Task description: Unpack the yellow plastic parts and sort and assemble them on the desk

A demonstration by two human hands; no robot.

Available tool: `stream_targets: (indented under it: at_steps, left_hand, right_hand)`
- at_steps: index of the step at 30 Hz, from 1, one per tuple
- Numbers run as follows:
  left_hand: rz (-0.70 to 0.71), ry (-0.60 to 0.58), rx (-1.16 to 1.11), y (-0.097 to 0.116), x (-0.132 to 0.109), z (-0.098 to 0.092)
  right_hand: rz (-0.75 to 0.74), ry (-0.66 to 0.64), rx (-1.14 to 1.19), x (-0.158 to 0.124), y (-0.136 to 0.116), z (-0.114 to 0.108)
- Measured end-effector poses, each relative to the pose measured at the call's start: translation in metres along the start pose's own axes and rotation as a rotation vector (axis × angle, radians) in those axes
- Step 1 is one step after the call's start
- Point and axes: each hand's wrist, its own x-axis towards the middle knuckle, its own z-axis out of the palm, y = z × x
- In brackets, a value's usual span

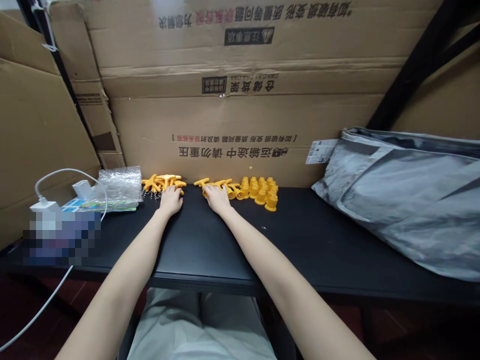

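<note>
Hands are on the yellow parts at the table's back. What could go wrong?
1. The upright yellow caps stand packed beside the right hand; a sideways brush could topple them.
2. What look like small springs lie at the left hand; they might roll away on the black table.

1. The left hand (170,200) lies palm down on the black table (300,240), its fingertips touching a heap of yellow T-shaped pieces (163,182).
2. The right hand (216,198) lies palm down just beside it, fingers stretched onto a second heap of yellow pieces (222,185).
3. To the right of that heap stands a cluster of yellow caps (262,192), upright and close together.
4. A clear bubble-wrap bag (119,184) lies left of the heaps, with a white charger (45,207) and its cable nearby (whatever lies beneath the charger is blurred).
5. A grey bag (405,195) fills the table's right side.
6. Cardboard boxes (240,105) stand behind it all.
</note>
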Motion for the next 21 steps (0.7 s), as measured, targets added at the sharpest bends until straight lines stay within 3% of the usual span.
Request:
stream_targets:
  at_steps: [5, 11, 21]
  left_hand:
    - [-0.049, 0.004, 0.023, -0.001, 0.000, 0.002]
    - [-0.112, -0.007, 0.012, 0.004, 0.001, 0.003]
    - [-0.191, 0.211, -0.266, -0.005, 0.003, -0.008]
  right_hand:
    - [0.075, -0.029, 0.032, -0.006, 0.005, 0.006]
    - [0.060, 0.002, 0.049, -0.010, 0.007, 0.008]
    - [0.003, 0.050, 0.024, -0.012, 0.001, 0.009]
